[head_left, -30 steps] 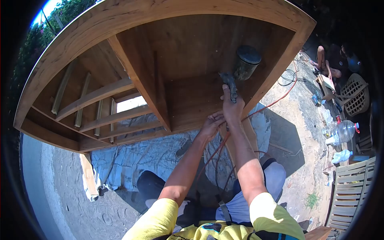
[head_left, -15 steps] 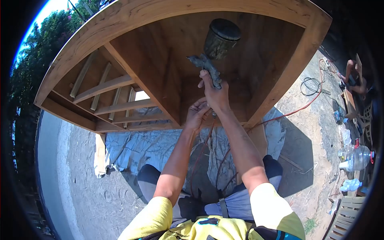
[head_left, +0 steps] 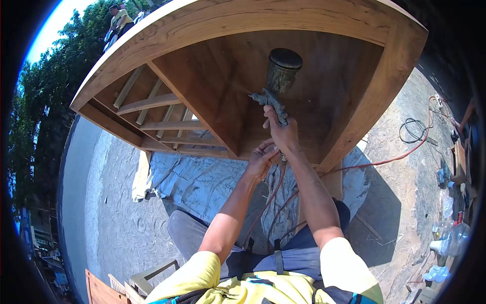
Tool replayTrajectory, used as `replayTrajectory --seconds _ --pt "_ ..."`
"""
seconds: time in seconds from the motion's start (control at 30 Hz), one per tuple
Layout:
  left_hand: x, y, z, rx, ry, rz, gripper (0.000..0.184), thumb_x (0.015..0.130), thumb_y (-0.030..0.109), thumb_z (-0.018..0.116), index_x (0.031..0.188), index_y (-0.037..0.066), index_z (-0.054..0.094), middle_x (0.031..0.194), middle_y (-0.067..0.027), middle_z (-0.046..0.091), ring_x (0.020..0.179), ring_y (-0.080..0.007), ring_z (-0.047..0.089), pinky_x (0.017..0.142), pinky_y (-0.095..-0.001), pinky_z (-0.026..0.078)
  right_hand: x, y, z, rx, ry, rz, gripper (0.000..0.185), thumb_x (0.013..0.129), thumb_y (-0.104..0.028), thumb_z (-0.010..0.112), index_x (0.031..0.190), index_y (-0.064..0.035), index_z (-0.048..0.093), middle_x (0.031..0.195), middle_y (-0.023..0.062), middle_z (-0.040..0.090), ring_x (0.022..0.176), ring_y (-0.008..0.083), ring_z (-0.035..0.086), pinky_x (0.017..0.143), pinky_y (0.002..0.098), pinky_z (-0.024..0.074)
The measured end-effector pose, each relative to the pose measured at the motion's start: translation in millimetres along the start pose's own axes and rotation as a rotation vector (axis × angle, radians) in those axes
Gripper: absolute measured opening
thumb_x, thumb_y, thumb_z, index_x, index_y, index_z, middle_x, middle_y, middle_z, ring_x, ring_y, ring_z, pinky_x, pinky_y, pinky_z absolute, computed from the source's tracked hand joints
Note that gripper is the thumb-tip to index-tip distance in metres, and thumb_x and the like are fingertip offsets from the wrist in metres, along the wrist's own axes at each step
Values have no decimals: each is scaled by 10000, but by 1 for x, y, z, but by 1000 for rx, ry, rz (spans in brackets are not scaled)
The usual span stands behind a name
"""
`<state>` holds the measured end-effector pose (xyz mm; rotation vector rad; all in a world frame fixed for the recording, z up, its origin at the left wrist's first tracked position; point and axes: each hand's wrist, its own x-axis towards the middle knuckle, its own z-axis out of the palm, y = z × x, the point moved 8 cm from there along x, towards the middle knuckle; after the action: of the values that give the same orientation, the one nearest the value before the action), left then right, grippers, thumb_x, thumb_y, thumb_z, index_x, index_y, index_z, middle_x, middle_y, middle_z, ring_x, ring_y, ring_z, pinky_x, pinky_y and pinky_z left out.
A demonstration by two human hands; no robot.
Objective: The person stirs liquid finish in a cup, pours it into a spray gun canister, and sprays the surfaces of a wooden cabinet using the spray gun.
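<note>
My right hand [head_left: 282, 133] is wrapped round the handle of a spray gun [head_left: 271, 104], one finger up by its trigger. On top of the gun sits a dark, stained paint cup [head_left: 282, 71] with a black lid. The nozzle points left inside the open compartment of a brown wooden cabinet [head_left: 243, 53], and a faint mist shows before it. Just below, my left hand [head_left: 263, 157] is closed, fingertips pinched near the gun handle's base; what they hold is hidden. From the handle's lower end hangs a reddish air hose [head_left: 277, 190].
Wooden slats [head_left: 159, 125] cross the cabinet's left compartment. A crumpled sheet [head_left: 187, 175] lies on the ground beneath. The hose runs right toward a coiled black cable [head_left: 412, 130]. Plastic bottles [head_left: 458, 238] stand at the right edge. Another person [head_left: 120, 20] is at the upper left, beyond the cabinet.
The view has shifted, so the cabinet, gun and hands appear lower and farther right. Mist now shows at the nozzle. Another person has come into view behind the cabinet. Both hands keep similar grips.
</note>
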<state>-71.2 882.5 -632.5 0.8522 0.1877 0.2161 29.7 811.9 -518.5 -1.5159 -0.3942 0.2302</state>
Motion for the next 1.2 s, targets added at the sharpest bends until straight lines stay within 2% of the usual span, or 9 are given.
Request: replayTrajectory --seconds 0.13,0.27,0.37,0.57,0.63,0.77,0.83,1.03,1.2 --pt "-23 23 -10 167 96 -7 478 1013 98 733 1441 -16 552 1381 -147 680 1249 -222 686 1088 -350 564 18 -18 6 251 -37 -43 464 1057 -491 657 1013 -31 711 690 4 657 503 28 507 447 242 358" --pt "-78 47 -52 429 189 -20 470 998 103 756 1422 -17 591 1375 -150 690 1242 -206 687 1068 -336 550 27 -67 3 423 -64 -35 483 1057 -484 657 1052 -7 732 714 26 691 546 74 568 512 263 415" --pt "-127 73 -78 735 242 -24 495 987 139 779 1416 -28 599 1370 -151 695 1227 -228 694 1037 -364 553 31 -92 4 534 -115 -61 496 1082 -513 596 1097 -25 685 735 32 655 484 41 475 438 230 354" --pt "-238 174 -60 1842 369 100 433 949 191 786 1344 58 670 1309 -172 720 1165 -370 711 1011 -431 551 26 -78 -5 425 -156 -11 504 1084 -524 586 1057 -30 677 730 38 652 485 42 481 433 235 353" --pt "-271 208 -51 2001 564 42 416 923 186 798 1306 66 689 1255 -180 732 1154 -391 701 990 -448 549 14 -62 -15 298 -165 7 487 1074 -519 609 1028 -40 683 703 25 642 492 43 489 443 229 355" --pt "-312 209 -77 1938 681 45 401 927 227 799 1285 72 707 1210 -166 749 1145 -359 706 977 -441 548 -1 -4 -31 118 -128 86 489 1035 -502 685 966 -22 750 737 48 709 574 93 618 556 302 481" --pt "-318 199 -90 1900 842 -54 385 931 262 794 1266 85 724 1203 -147 763 1137 -336 719 974 -436 553 -8 0 -36 2 -71 -62 493 1046 -532 651 994 -44 692 662 1 626 459 38 468 414 244 329" --pt "-309 196 -81 1783 916 7 362 928 278 773 1244 105 744 1210 -120 782 1124 -313 744 972 -418 564 -12 -27 -28 194 -164 133 510 1052 -556 633 1017 -50 689 690 5 637 498 42 496 437 232 346" --pt "-305 195 -73 1821 924 -10 367 918 258 768 1246 95 745 1203 -124 788 1126 -305 751 975 -411 564 13 -84 -12 423 -185 31 510 1079 -545 591 1052 -43 677 737 25 649 498 40 486 442 222 348"
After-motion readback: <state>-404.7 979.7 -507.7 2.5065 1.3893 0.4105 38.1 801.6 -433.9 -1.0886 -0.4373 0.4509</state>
